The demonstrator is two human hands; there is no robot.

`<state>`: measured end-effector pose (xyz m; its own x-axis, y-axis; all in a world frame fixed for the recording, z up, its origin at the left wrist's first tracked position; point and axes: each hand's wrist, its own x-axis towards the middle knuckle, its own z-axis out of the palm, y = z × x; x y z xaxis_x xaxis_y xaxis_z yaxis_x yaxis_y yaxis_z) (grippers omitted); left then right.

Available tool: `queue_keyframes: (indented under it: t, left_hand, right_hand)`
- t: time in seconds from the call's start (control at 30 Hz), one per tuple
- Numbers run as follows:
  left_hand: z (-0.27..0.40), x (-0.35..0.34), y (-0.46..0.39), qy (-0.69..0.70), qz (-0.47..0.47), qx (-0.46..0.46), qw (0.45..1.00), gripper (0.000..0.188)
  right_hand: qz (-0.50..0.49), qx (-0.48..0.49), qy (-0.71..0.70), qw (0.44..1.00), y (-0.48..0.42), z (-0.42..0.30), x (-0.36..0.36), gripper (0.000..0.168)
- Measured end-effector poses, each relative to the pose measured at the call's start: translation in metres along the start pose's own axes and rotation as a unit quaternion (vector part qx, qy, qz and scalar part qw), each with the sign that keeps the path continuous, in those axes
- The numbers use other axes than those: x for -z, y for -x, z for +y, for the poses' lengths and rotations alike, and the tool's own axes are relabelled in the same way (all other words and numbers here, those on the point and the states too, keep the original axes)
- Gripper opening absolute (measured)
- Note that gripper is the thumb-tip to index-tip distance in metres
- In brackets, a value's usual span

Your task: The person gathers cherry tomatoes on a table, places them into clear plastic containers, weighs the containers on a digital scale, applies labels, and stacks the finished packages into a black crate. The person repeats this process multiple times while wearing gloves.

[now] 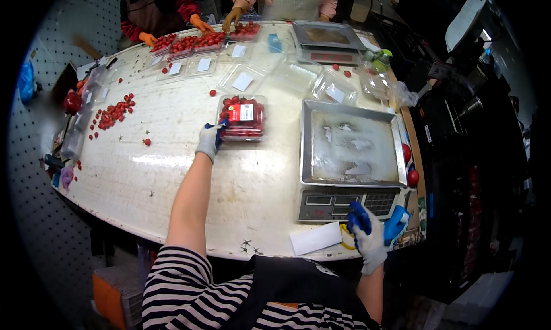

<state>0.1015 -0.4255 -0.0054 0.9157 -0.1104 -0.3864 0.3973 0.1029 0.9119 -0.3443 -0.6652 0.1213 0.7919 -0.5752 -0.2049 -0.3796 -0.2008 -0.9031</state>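
My left hand [209, 139], in a grey glove with a blue palm, is at the left edge of a clear plastic clamshell box [243, 130] full of cherry tomatoes. Its fingertips grip the box's side. A red and white label [241, 113] lies on the lid. Lower right, my right hand [368, 235], gloved alike, hovers by the front panel of a digital scale [316, 211], fingers loosely bent with nothing visible in them. Under it are a yellow loop-shaped handle [347, 237] and a white paper sheet [315, 238]. The scale's metal tray [355, 145] bears only stains and scraps.
Loose cherry tomatoes [112, 114] lie at the left. Open clamshells [243, 78] stretch across the back, near filled ones [209, 40]. Two co-workers stand across the table, one with orange gloves [200, 23]. A second scale [328, 39] and a green-capped bottle [382, 62] stand back right.
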Motion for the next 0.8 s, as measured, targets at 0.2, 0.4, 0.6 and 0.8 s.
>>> queue_keyframes:
  t: [0.2,0.4,0.6,0.8]
  left_hand:
    - [-0.014,-0.013,0.04,0.315,-0.074,-0.023,0.946,0.021]
    - [0.004,0.0,0.103,0.343,-0.123,-0.018,0.931,0.027]
    - [0.032,-0.003,0.209,0.309,-0.21,-0.023,0.927,0.036]
    - [0.038,-0.089,0.288,0.173,-0.377,-0.106,0.904,0.05]
  right_hand:
    - [-0.104,0.148,0.205,0.962,-0.007,-0.02,-0.033,0.051]
    - [-0.178,0.036,0.003,0.983,-0.014,-0.035,-0.043,0.047]
    - [-0.246,0.084,-0.343,0.903,-0.033,-0.06,-0.045,0.072]
    - [-0.077,0.12,-0.459,0.877,-0.054,-0.033,-0.027,0.065]
